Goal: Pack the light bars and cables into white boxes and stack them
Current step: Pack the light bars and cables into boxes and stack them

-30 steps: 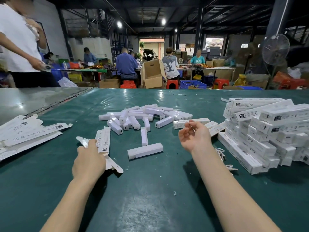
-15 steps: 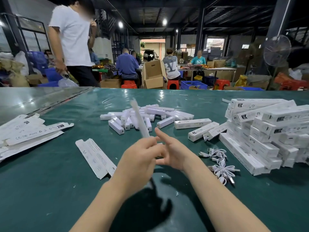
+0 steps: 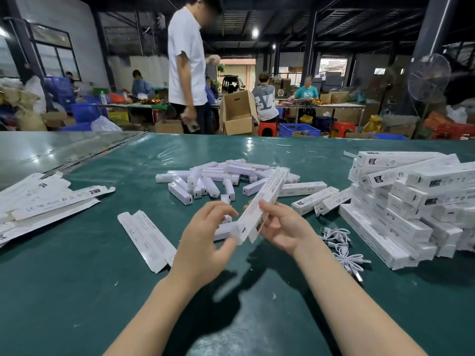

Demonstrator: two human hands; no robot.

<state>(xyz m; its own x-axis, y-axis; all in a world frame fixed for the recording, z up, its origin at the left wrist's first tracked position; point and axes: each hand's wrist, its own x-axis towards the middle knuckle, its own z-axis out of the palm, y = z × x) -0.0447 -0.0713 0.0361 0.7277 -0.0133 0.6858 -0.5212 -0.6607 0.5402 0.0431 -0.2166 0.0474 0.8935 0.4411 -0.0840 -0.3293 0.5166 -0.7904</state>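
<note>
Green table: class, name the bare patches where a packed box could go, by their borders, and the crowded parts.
Free on the table: its near strip; the gap between the flat cartons and the lone flat carton; the far strip beyond the light bars. Crowded: the right: stacked boxes, cables; the middle, where left hand and right hand hold a box.

CE, RoHS on flattened cartons

Green table (light bars, boxes, cables)
</note>
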